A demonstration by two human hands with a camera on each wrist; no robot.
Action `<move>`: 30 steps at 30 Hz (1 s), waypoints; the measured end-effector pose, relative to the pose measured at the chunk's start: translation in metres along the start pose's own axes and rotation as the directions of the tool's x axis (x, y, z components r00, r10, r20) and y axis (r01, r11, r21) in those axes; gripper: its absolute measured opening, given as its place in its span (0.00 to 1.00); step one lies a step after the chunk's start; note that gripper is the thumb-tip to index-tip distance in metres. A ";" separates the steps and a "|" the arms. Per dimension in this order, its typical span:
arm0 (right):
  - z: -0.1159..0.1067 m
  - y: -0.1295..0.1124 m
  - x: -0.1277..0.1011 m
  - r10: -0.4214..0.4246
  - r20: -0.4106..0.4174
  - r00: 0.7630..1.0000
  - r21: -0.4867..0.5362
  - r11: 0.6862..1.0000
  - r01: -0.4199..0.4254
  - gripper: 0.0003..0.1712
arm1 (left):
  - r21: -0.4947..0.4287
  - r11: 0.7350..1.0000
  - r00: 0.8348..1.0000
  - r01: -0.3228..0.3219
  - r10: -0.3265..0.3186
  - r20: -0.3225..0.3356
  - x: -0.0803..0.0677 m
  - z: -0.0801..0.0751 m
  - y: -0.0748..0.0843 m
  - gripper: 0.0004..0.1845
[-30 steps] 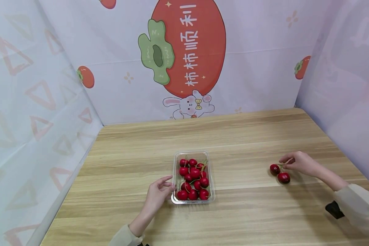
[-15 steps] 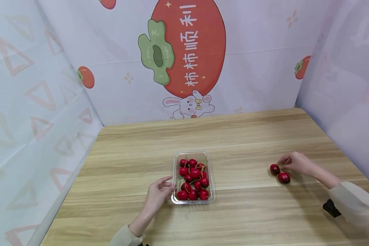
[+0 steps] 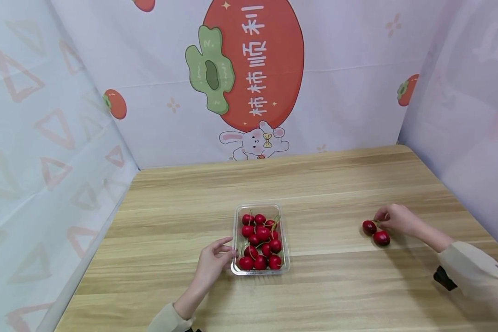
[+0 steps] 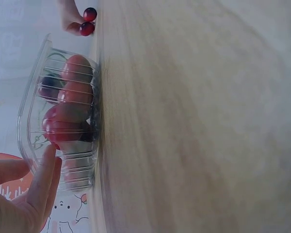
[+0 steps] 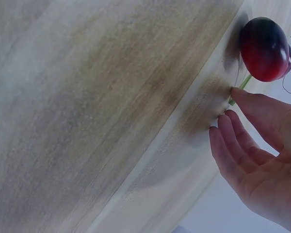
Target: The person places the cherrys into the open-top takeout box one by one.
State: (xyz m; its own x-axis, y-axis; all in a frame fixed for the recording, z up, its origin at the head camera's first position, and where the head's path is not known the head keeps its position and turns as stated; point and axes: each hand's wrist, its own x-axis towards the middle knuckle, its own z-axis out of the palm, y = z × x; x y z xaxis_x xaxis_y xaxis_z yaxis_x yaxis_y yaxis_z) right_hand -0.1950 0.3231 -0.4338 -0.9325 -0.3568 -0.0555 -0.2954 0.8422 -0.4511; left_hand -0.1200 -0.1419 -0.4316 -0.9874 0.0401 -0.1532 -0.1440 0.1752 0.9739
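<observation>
A clear plastic box (image 3: 235, 240) of red cherries (image 3: 263, 234) stands mid-table. At its left side is my left hand (image 3: 213, 260), fingers fairly straight and touching the wall. The left wrist view shows those fingers (image 4: 44, 182) against the plastic, with the thumb near the rim. Farther right, my right hand (image 3: 400, 220) pinches the green stem (image 5: 243, 86) of a pair of dark red cherries: one upper left (image 3: 369, 228), one lower right (image 3: 381, 238). In the right wrist view the thumb meets the stem's end, while other fingertips are at the tabletop; part of the pinch is hidden.
The wood-grain table (image 3: 182, 198) is bounded by white printed cloth (image 3: 149, 124) at the back and both sides. A black strap piece (image 3: 444, 278) hangs below the right sleeve (image 3: 473, 267).
My right hand and forearm have shifted slightly left, its fingers closing on the stem. The two cherries have moved very slightly with it. My left hand and the box stay put.
</observation>
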 end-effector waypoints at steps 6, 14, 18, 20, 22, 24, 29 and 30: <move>-0.002 0.003 0.003 -0.025 0.007 1.000 -0.017 1.000 0.025 0.04 | 0.012 1.000 1.000 -0.005 0.005 0.004 0.000 -0.001 0.000 0.22; -0.006 0.003 0.005 -0.048 0.056 0.997 -0.029 0.998 0.049 0.02 | 0.009 1.000 1.000 -0.009 0.009 0.007 0.001 -0.001 -0.002 0.22; -0.008 0.002 0.006 -0.046 0.076 0.996 -0.022 0.999 0.048 0.02 | 0.005 1.000 1.000 -0.013 0.013 0.010 0.002 -0.001 -0.003 0.22; -0.008 0.002 0.006 -0.043 0.079 0.996 -0.021 0.999 0.045 0.03 | 0.002 1.000 1.000 -0.013 0.013 0.010 0.002 -0.001 -0.003 0.22; -0.008 0.001 0.006 -0.037 0.081 0.996 -0.021 0.999 0.039 0.03 | 0.000 1.000 1.000 -0.012 0.012 0.010 0.002 -0.001 -0.003 0.22; -0.008 0.001 0.007 -0.034 0.083 0.996 -0.018 0.999 0.036 0.03 | -0.002 1.000 1.000 -0.012 0.012 0.011 0.002 -0.001 -0.003 0.23; -0.008 0.000 0.008 -0.024 0.078 0.997 -0.012 1.000 0.026 0.03 | -0.003 1.000 1.000 -0.009 0.009 0.010 0.002 -0.001 -0.003 0.23; -0.007 0.000 0.009 -0.018 0.075 0.997 -0.015 1.000 0.019 0.03 | -0.003 1.000 1.000 -0.010 0.010 0.010 0.002 -0.001 -0.003 0.22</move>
State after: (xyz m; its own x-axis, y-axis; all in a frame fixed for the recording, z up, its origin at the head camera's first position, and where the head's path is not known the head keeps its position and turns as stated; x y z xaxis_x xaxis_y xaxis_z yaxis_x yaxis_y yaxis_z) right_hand -0.2049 0.3231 -0.4281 -0.9088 -0.4014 -0.1139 -0.3165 0.8410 -0.4388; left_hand -0.1219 -0.1432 -0.4345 -0.9880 0.0519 -0.1456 -0.1348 0.1714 0.9759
